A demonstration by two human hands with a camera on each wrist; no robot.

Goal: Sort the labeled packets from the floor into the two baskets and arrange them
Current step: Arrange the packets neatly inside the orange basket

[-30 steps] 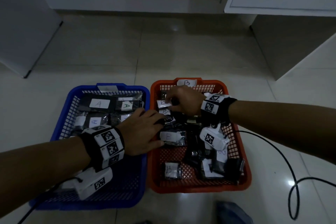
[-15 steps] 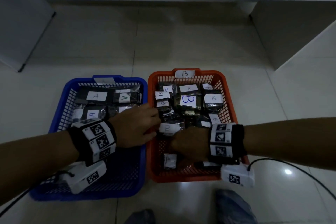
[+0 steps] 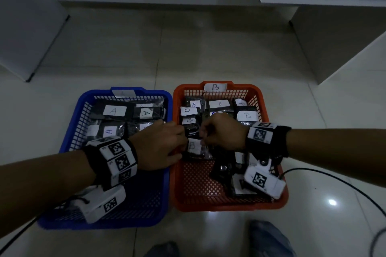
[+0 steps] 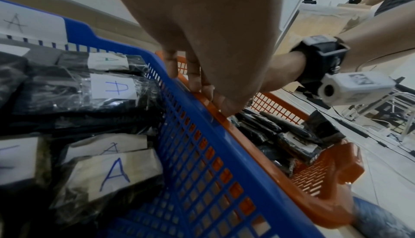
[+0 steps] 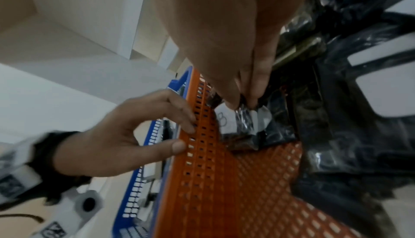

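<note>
Blue basket (image 3: 69, 140) – dark plastic-wrapped packets (image 3: 113, 111) tagged A. Orange basket (image 3: 271, 204) just beside it, lattice walls touching, holds packets tagged B – far rows filled, near floor partly bare. Right hand (image 3: 222, 132), 0.5 s ago low in the orange basket, now pinches the B packet (image 3: 195, 147) at the left wall. Left hand (image 3: 158, 145) unchanged – relaxed fingers (image 5: 179, 148) on the orange rim, gripping nothing.

Head looks down; both wrists close, sharing orange basket (image 3: 271, 204)
</note>
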